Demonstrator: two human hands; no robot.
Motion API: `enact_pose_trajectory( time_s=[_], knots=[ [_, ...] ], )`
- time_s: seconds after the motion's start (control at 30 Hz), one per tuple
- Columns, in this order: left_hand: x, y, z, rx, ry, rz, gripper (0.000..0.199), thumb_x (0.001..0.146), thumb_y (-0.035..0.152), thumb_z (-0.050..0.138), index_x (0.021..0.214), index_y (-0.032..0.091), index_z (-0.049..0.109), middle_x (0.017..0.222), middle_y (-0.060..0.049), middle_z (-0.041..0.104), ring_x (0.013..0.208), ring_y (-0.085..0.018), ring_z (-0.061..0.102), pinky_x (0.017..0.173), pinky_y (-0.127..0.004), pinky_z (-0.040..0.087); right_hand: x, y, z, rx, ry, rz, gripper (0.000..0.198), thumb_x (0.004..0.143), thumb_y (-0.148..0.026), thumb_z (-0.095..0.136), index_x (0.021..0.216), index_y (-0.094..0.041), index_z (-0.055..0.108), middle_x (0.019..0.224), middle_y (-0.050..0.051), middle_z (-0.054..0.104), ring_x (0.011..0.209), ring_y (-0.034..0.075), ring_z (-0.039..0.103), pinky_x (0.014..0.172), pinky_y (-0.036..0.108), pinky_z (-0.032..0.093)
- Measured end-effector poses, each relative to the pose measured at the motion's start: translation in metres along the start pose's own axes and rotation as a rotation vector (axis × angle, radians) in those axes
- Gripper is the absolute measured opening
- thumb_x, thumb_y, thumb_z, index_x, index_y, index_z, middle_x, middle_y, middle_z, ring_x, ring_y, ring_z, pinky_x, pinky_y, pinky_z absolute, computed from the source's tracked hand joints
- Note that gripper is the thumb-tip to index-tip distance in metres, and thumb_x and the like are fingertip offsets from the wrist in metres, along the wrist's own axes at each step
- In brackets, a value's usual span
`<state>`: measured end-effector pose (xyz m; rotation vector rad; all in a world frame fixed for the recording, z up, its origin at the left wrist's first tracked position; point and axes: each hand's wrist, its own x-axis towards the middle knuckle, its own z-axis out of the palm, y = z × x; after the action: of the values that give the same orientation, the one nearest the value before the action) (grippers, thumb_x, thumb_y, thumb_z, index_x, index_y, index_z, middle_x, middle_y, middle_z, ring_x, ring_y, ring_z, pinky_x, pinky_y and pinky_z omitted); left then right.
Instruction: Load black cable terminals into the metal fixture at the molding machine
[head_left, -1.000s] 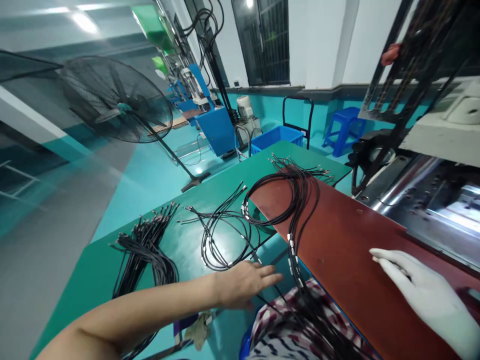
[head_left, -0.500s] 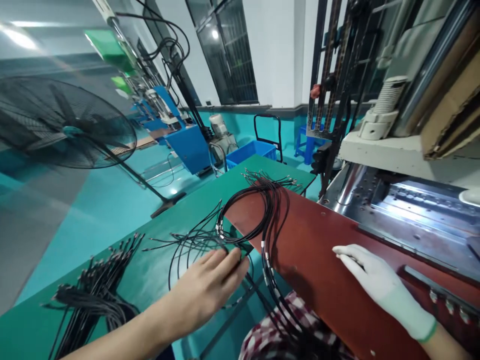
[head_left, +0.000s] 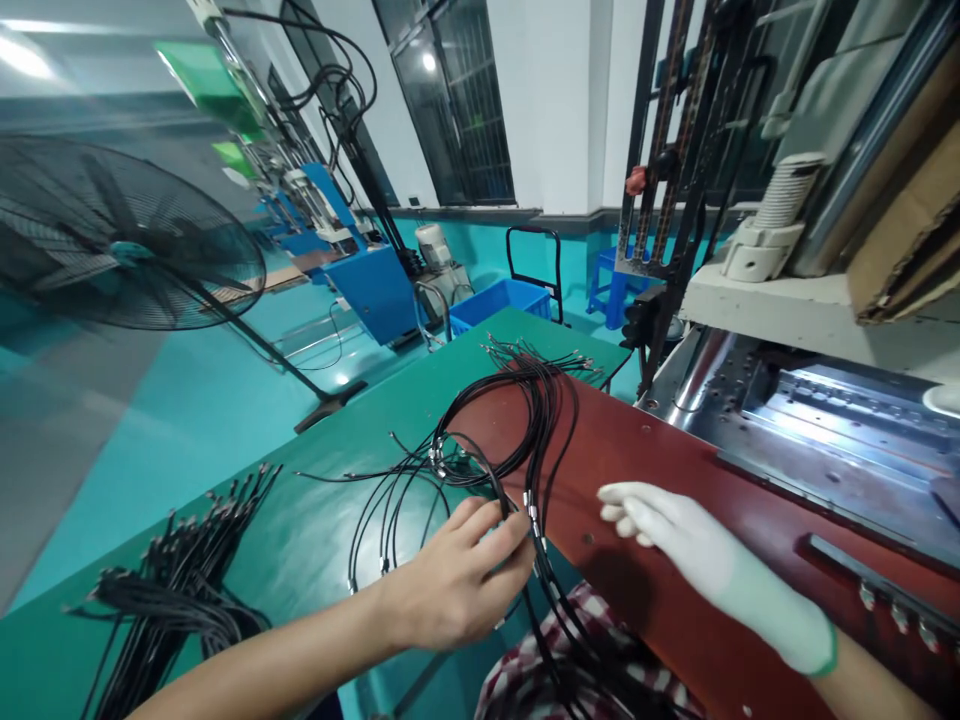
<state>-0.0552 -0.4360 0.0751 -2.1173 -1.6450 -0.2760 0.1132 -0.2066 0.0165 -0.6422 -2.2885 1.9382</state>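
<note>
My bare left hand is closed round several thin black cables near the corner of the red board. Those cables loop up from my fingers beside a larger coil of black cables with silver metal fittings. More cable ends hang down toward my lap. In a white glove, my right hand hovers over the red board with its fingers stretched out, holding nothing. A thick bundle of black cables lies on the green table at the left.
A press machine with a metal bed stands at the right, and a metal bar lies on the board. Farther off are a large fan, blue machines and a blue bin.
My left hand has moved right with the cables, toward the board and the coil. My right hand has come left over the board, nearer my left hand.
</note>
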Motion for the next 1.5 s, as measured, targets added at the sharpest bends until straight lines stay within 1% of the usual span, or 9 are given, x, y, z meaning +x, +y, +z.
enact_pose_trajectory(
  time_s=[0.23, 0.43, 0.5, 0.6, 0.73, 1.0, 1.13, 1.3, 1.5],
  knots=[
    [0.001, 0.011, 0.014, -0.123, -0.098, 0.112, 0.02, 0.089, 0.019, 0.047, 0.1, 0.013, 0.062, 0.105, -0.013, 0.064, 0.077, -0.019, 0.051, 0.071, -0.036, 0.044, 0.05, -0.078, 0.078, 0.872, -0.326, 0.402, 0.051, 0.093, -0.061, 0.041, 0.104, -0.012, 0.052, 0.097, 0.013, 0.068, 0.081, 0.016, 0.068, 0.076, 0.028, 0.053],
    [-0.035, 0.009, 0.025, -0.322, -0.02, 0.139, 0.026, 0.087, 0.016, 0.048, 0.112, 0.016, 0.055, 0.103, -0.015, 0.066, 0.1, -0.024, 0.057, 0.082, -0.036, 0.049, 0.072, -0.079, 0.081, 0.888, -0.36, 0.315, 0.01, 0.091, -0.017, 0.053, 0.081, -0.014, 0.055, 0.062, -0.003, 0.052, 0.048, 0.005, 0.046, 0.05, 0.016, 0.042],
    [-0.06, -0.005, 0.033, -0.344, -0.01, 0.01, 0.02, 0.086, 0.014, 0.048, 0.104, 0.017, 0.055, 0.086, -0.011, 0.065, 0.09, -0.022, 0.059, 0.077, -0.035, 0.049, 0.071, -0.076, 0.068, 0.888, -0.418, 0.208, 0.007, 0.086, -0.017, 0.06, 0.09, -0.012, 0.06, 0.063, -0.004, 0.05, 0.05, 0.004, 0.043, 0.05, 0.015, 0.038],
    [-0.107, -0.038, 0.051, -0.206, -0.264, -0.305, 0.011, 0.086, 0.015, 0.046, 0.084, 0.018, 0.056, 0.077, -0.008, 0.063, 0.08, -0.02, 0.059, 0.078, -0.038, 0.046, 0.06, -0.079, 0.042, 0.859, -0.433, 0.023, 0.03, 0.083, -0.025, 0.067, 0.11, -0.013, 0.063, 0.068, -0.002, 0.05, 0.057, 0.006, 0.043, 0.054, 0.018, 0.038],
    [-0.169, -0.081, 0.07, -0.013, -0.556, -0.71, 0.021, 0.089, 0.028, 0.045, 0.098, 0.02, 0.062, 0.111, -0.01, 0.065, 0.114, -0.025, 0.054, 0.105, -0.045, 0.034, 0.043, -0.09, 0.01, 0.729, -0.367, -0.159, 0.034, 0.089, -0.033, 0.061, 0.121, -0.02, 0.062, 0.067, -0.002, 0.044, 0.06, 0.01, 0.039, 0.061, 0.026, 0.04],
    [-0.214, -0.131, 0.067, 0.231, -0.56, -1.177, 0.028, 0.091, 0.027, 0.036, 0.101, 0.015, 0.06, 0.11, -0.017, 0.064, 0.112, -0.033, 0.053, 0.099, -0.056, 0.032, 0.046, -0.082, -0.022, 0.569, -0.045, -0.389, 0.033, 0.093, -0.036, 0.051, 0.126, -0.033, 0.057, 0.072, -0.002, 0.042, 0.065, 0.013, 0.04, 0.069, 0.03, 0.042],
    [-0.186, -0.11, 0.071, 0.1, -0.551, -1.091, 0.04, 0.092, 0.048, 0.039, 0.108, 0.018, 0.06, 0.116, -0.013, 0.063, 0.115, -0.03, 0.052, 0.101, -0.049, 0.035, 0.078, -0.033, -0.026, 0.33, 0.114, -0.178, 0.033, 0.085, -0.033, 0.058, 0.117, -0.023, 0.057, 0.076, 0.0, 0.055, 0.07, 0.014, 0.049, 0.071, 0.029, 0.045],
    [-0.152, -0.032, 0.092, -0.186, -0.53, -0.81, 0.11, 0.059, 0.071, 0.07, 0.143, 0.011, 0.033, 0.138, -0.024, 0.046, 0.127, -0.04, 0.042, 0.104, -0.052, 0.036, 0.1, 0.011, -0.02, 0.324, 0.218, 0.113, 0.036, 0.077, -0.029, 0.059, 0.11, -0.016, 0.056, 0.07, 0.001, 0.059, 0.06, 0.014, 0.056, 0.062, 0.031, 0.048],
    [-0.167, -0.046, 0.089, -0.519, -0.514, -0.929, 0.042, 0.089, 0.045, 0.05, 0.123, 0.021, 0.052, 0.104, -0.009, 0.064, 0.091, -0.022, 0.06, 0.083, -0.036, 0.048, 0.089, -0.008, -0.01, 0.351, 0.139, -0.118, 0.053, 0.081, -0.041, 0.06, 0.127, -0.014, 0.052, 0.084, 0.003, 0.062, 0.074, 0.015, 0.059, 0.077, 0.033, 0.05]
  ],
)
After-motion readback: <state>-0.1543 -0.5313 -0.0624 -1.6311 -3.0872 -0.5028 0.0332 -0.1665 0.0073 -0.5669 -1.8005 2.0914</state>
